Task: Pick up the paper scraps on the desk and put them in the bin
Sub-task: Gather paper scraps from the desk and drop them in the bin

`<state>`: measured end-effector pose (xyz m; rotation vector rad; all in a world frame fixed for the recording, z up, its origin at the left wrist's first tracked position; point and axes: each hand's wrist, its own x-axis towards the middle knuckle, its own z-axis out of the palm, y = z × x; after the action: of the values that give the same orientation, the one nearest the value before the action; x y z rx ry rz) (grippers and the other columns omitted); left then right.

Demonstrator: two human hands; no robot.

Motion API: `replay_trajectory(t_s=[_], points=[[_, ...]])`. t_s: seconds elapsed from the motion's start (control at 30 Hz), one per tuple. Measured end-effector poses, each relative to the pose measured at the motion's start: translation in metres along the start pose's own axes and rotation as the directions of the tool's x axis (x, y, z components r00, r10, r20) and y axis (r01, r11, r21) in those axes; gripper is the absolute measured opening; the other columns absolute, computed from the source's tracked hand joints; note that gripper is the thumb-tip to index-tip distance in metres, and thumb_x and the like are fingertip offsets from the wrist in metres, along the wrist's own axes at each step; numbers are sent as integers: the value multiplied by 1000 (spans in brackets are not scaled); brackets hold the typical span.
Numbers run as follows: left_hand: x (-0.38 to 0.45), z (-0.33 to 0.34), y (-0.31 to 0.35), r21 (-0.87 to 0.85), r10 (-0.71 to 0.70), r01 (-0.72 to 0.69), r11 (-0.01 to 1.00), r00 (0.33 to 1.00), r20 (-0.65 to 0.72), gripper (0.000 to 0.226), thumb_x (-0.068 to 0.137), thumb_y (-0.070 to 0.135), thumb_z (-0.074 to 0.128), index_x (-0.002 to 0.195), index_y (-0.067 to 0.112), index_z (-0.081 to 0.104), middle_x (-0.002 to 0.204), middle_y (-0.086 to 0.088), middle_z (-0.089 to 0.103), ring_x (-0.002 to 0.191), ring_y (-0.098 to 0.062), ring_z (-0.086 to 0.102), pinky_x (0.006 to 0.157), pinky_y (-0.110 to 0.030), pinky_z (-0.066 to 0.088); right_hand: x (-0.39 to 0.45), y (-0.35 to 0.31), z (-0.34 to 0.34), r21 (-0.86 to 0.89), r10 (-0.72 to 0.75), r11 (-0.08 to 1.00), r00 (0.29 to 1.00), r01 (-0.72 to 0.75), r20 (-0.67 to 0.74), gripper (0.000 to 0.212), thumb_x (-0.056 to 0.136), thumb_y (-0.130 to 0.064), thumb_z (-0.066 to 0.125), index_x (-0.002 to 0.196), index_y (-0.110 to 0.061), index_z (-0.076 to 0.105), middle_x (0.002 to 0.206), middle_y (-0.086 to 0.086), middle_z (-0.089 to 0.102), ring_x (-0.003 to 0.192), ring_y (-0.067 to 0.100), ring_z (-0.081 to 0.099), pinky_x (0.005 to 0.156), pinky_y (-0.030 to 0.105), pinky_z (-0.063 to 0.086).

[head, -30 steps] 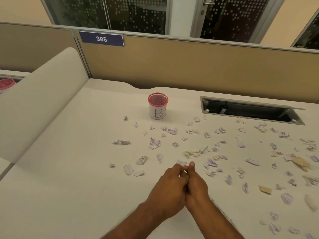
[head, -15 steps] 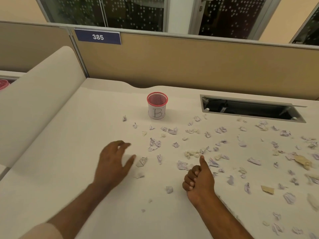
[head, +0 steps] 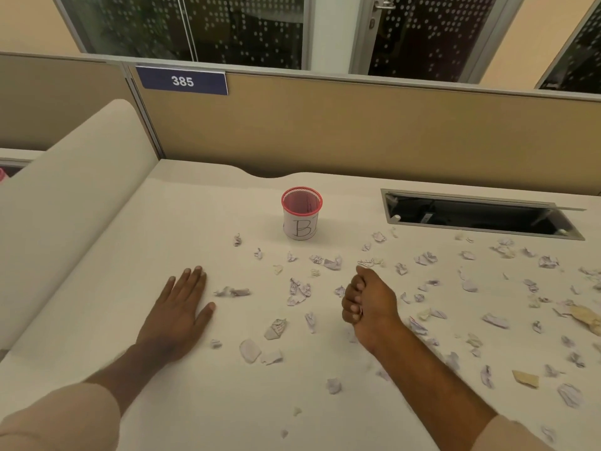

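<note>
Several crumpled white and lilac paper scraps lie scattered over the middle and right of the white desk. The bin, a small red mesh cup with a paper label marked "B", stands upright at the back centre. My left hand rests flat on the desk, fingers straight, just left of a long scrap. My right hand is curled into a fist among the scraps, in front and to the right of the bin. Nothing shows plainly inside the fist.
A rectangular cable opening is cut into the desk at the back right. A tan partition with a "385" sign closes off the back. A curved cream divider borders the left side. A few tan scraps lie far right.
My hands were clasped together near the desk's front, then parted. The left hand moved left and now lies flat. The right fist moved forward towards the bin, its thumb tucked in.
</note>
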<state>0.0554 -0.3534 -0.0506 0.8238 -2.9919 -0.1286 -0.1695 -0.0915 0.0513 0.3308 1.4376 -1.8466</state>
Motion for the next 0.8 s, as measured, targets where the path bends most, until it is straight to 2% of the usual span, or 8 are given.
replay_trajectory(t_s=[0.17, 0.3, 0.4, 0.5, 0.6, 0.67, 0.73, 0.8], points=[[2, 5, -8, -76, 2, -1, 997, 1000, 13, 79, 91, 66, 1, 154, 19, -1, 162, 9, -5, 148, -4, -8, 122, -28, -4, 22, -36, 53, -324, -85, 937, 986, 127, 143, 42, 99, -40, 41, 62, -21, 38, 52, -4, 31, 44, 10, 23, 40, 22, 17], [3, 8, -8, -88, 5, -4, 996, 1000, 8, 77, 92, 66, 4, 154, 21, -1, 162, 10, -5, 148, -3, -8, 121, -25, -4, 52, -73, 95, -333, -212, 916, 975, 224, 73, 42, 99, -40, 40, 64, -19, 40, 51, -3, 35, 42, 11, 26, 38, 22, 22], [4, 7, -10, -89, 3, -2, 996, 1000, 9, 75, 93, 65, 6, 154, 23, -1, 162, 11, -4, 148, -3, -7, 121, -26, -3, 78, -97, 120, -322, -254, 911, 965, 259, 57, 41, 99, -38, 39, 65, -16, 44, 57, 1, 38, 44, 13, 29, 39, 22, 25], [4, 6, -10, -86, 0, 0, 996, 1000, 5, 74, 94, 65, 8, 155, 23, 1, 162, 11, -2, 148, -3, -6, 121, -27, -2, 102, -109, 138, -400, -261, 872, 959, 283, 110, 33, 99, -31, 42, 72, -14, 53, 63, 2, 42, 48, 14, 33, 41, 22, 26], [3, 4, -7, -88, -2, 2, 996, 1000, 6, 74, 94, 64, 10, 155, 23, 4, 162, 12, -2, 149, -3, -5, 121, -27, -1, 121, -111, 152, -478, -334, 791, 924, 383, 187, 28, 99, -24, 43, 76, -13, 56, 65, 1, 43, 51, 14, 35, 44, 24, 30], [2, 3, -6, -91, -3, 3, 996, 1000, 5, 73, 94, 63, 11, 155, 22, 5, 163, 12, -1, 149, -3, -3, 121, -28, 0, 132, -111, 158, -470, -403, 759, 892, 451, 205, 25, 98, -22, 44, 81, -12, 58, 68, -2, 47, 55, 12, 39, 53, 28, 40], [3, 2, -5, -89, -6, 6, 996, 1000, 1, 72, 95, 62, 13, 155, 22, 7, 163, 11, 1, 149, -3, -1, 121, -27, 1, 142, -109, 162, -449, -454, 742, 866, 498, 209, 21, 98, -20, 45, 90, -8, 61, 73, -7, 51, 63, 8, 44, 71, 34, 48], [3, 2, -5, -87, -5, 6, 996, 1000, 2, 71, 96, 61, 15, 155, 23, 7, 163, 12, 1, 149, -3, -1, 121, -27, 0, 151, -105, 163, -452, -488, 711, 840, 539, 235, 21, 98, -19, 45, 93, -6, 61, 74, -9, 52, 66, 6, 46, 74, 34, 49]])
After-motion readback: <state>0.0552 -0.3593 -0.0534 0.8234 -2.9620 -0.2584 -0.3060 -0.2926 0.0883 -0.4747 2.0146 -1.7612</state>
